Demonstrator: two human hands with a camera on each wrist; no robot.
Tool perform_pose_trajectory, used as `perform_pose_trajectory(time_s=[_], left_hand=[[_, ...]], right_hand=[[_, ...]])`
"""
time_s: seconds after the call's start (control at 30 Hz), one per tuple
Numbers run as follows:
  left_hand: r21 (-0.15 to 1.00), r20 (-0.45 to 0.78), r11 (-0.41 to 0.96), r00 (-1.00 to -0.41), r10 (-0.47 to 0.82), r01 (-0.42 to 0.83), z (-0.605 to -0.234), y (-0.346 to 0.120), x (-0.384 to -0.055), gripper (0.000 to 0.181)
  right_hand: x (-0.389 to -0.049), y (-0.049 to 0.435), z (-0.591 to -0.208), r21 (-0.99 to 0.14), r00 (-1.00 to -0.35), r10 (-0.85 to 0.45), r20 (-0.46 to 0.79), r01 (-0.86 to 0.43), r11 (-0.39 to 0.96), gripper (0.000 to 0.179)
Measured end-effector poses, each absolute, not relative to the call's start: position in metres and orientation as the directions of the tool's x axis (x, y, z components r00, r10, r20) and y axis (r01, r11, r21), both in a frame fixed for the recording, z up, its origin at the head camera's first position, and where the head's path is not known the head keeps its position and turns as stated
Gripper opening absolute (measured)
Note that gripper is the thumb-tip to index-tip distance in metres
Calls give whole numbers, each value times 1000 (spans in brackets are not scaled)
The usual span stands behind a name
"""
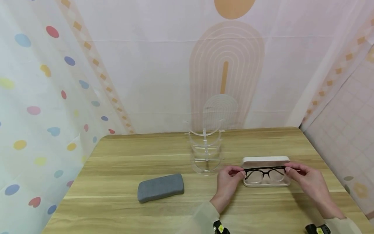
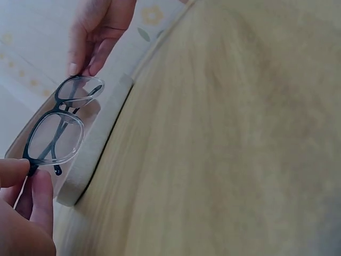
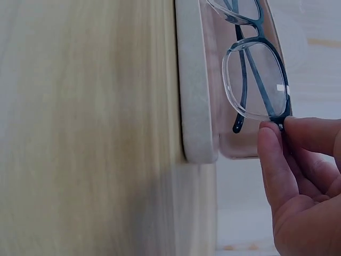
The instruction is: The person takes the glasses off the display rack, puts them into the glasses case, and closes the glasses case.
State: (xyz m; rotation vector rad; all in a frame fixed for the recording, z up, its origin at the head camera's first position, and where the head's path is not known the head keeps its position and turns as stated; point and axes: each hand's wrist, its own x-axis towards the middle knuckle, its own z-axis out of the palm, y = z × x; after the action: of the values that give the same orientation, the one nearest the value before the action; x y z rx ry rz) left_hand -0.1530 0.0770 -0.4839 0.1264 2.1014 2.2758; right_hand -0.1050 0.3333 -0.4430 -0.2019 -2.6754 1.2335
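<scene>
A pair of eyeglasses (image 1: 265, 173) with a dark upper frame and clear lower rims is held above a white glasses case (image 1: 266, 185). The case lies with its lid up, showing a pale pink lining. My left hand (image 1: 227, 182) pinches the left end of the frame between thumb and fingers. At the opposite end, my right hand (image 1: 310, 181) pinches the other hinge corner. Both temples are folded and cross behind the lenses, as the right wrist view shows.
A grey glasses case (image 1: 160, 188), closed, lies left of my hands on the wooden table (image 1: 117, 159). Behind it to the right stands a clear tiered display rack (image 1: 205, 151). Patterned curtains (image 1: 152, 81) hang along the table's back and sides.
</scene>
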Motion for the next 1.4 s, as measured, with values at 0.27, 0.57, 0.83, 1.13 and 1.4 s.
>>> perform_pose_trajectory(time_s=[0.27, 0.57, 0.83, 1.13, 1.4], left_hand=[[999, 54, -6, -997, 57, 53, -493, 85, -157, 6], [984, 107, 136, -991, 80, 117, -491, 87, -163, 7], [972, 118, 191, -987, 112, 138, -492, 84, -166, 6], [968, 105, 206, -978, 180, 142, -491, 82, -166, 14], [989, 4, 148, -985, 174, 30, -486, 77, -164, 15]], right_hand=[[-111, 341, -449, -765, -982, 176, 71, 60, 642, 32], [-117, 347, -454, -730, -985, 172, 19, 104, 676, 30], [-118, 347, -458, -703, -987, 142, 72, 51, 709, 25], [-121, 348, -456, -641, -994, 98, 56, 39, 766, 29], [-117, 350, -451, -756, -981, 196, 15, 117, 645, 39]])
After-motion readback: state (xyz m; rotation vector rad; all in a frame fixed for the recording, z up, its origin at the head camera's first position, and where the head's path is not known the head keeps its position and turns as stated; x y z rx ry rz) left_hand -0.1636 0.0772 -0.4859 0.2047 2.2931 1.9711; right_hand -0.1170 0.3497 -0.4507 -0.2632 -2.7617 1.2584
